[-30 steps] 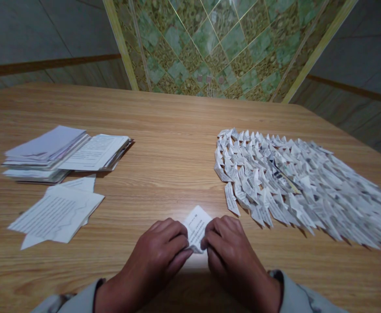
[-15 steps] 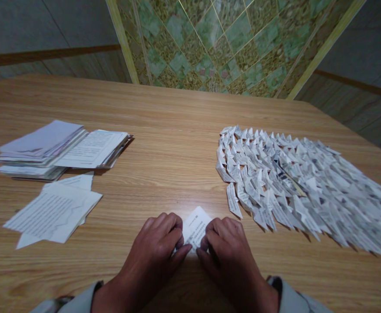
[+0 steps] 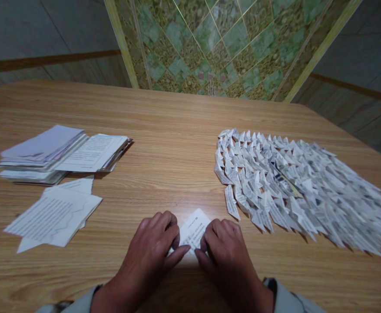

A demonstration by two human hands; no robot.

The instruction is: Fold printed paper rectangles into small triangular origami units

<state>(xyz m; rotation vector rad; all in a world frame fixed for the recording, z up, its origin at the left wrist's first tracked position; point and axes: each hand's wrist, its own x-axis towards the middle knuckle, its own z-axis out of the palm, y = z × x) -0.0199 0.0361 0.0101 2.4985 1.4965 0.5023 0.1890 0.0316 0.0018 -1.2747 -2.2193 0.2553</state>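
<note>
Between my hands, close to the front of the table, is a small folded piece of printed paper (image 3: pixel 195 227), one corner pointing away from me. My left hand (image 3: pixel 156 241) is closed on its left side, fingers curled and thumb along the near edge. My right hand (image 3: pixel 224 243) grips the right side the same way, its thumb close to the left one. The paper's side corners are hidden under my fingers. To the right, many folded paper boats (image 3: pixel 275 174) with printed text stand packed in rows.
Loose torn printed sheets (image 3: pixel 53 213) lie overlapping on the left. Behind them are a stack of papers (image 3: pixel 43 150) and a printed pile (image 3: pixel 94 152) leaning against it. The wooden table (image 3: pixel 164 126) runs back to a tiled wall panel (image 3: pixel 210 48).
My left hand has shifted slightly left and its thumb has moved a little along the paper's near edge. The right hand keeps its grip. The whole view has tilted slightly.
</note>
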